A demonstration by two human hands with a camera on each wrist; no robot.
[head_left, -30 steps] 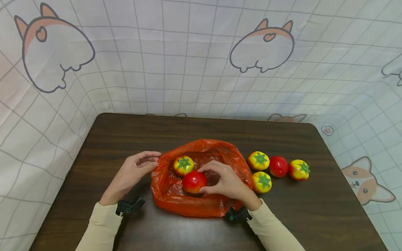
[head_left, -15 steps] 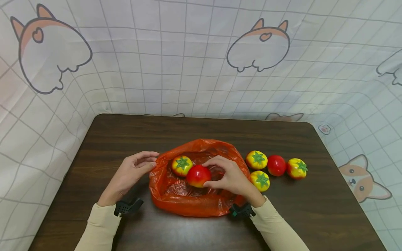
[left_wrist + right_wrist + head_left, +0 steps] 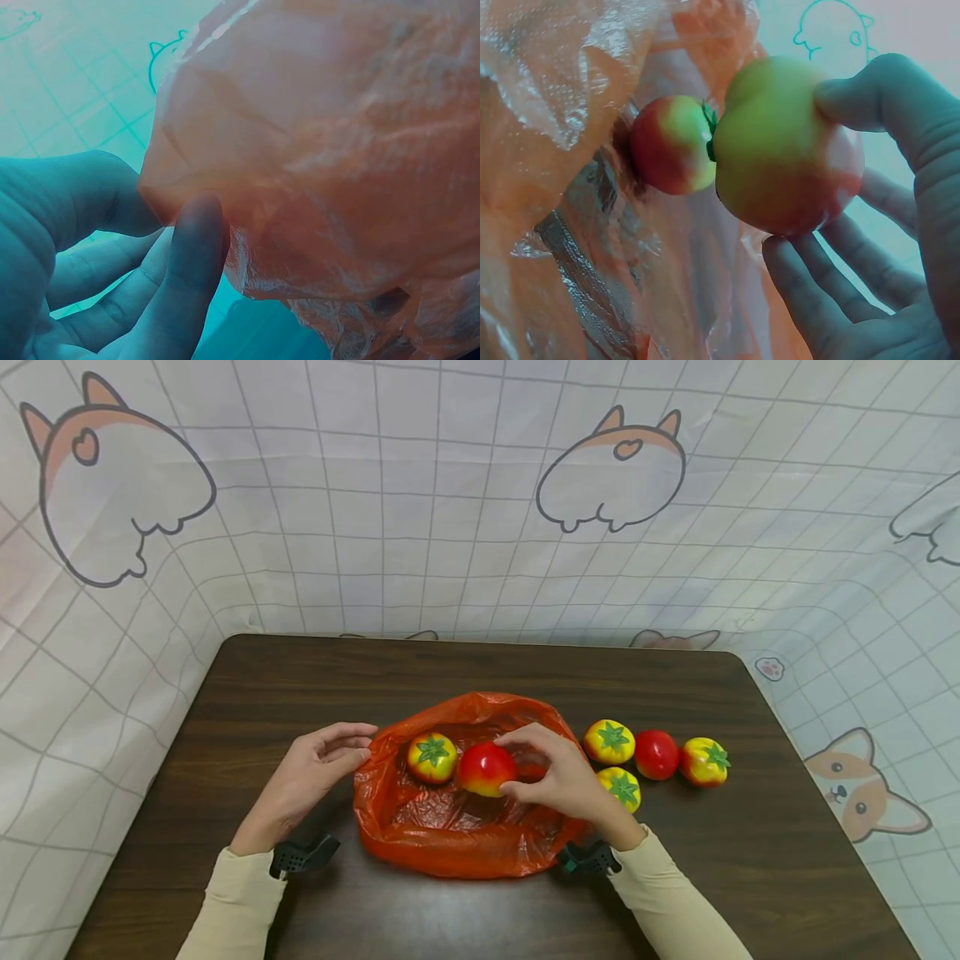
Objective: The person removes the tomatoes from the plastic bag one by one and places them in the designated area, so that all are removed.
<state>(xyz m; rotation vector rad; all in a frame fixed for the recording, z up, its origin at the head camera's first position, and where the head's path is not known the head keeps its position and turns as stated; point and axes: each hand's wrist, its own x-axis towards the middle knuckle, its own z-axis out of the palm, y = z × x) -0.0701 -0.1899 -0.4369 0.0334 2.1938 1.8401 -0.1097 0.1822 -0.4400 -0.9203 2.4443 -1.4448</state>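
Note:
An orange plastic bag (image 3: pixel 465 853) lies with its mouth spread wide on the table. At its left rim, my left hand (image 3: pixel 313 777) pinches the edge; thumb and a finger meet on the bag's film (image 3: pixel 322 157) in the left wrist view. My right hand (image 3: pixel 564 777) holds a red-and-yellow tomato (image 3: pixel 486 770) between thumb and fingers over the bag's mouth. The right wrist view shows this tomato (image 3: pixel 776 146) with its green-leaved end turned away from my palm. Another tomato (image 3: pixel 432 758), green leaves upward, sits inside the bag, left of the held one.
Several more tomatoes stand to the bag's right: a yellow one (image 3: pixel 609 742) behind, another (image 3: pixel 621 788) partly behind my right wrist, a red one (image 3: pixel 656 755), and one at the far right (image 3: pixel 704 762). The dark wooden table (image 3: pixel 300 677) meets a grid-patterned cloth (image 3: pixel 420 510).
My right hand has moved to the right with the tomato, away from the other one in the bag. My left hand stays at the rim. The head view has shifted slightly.

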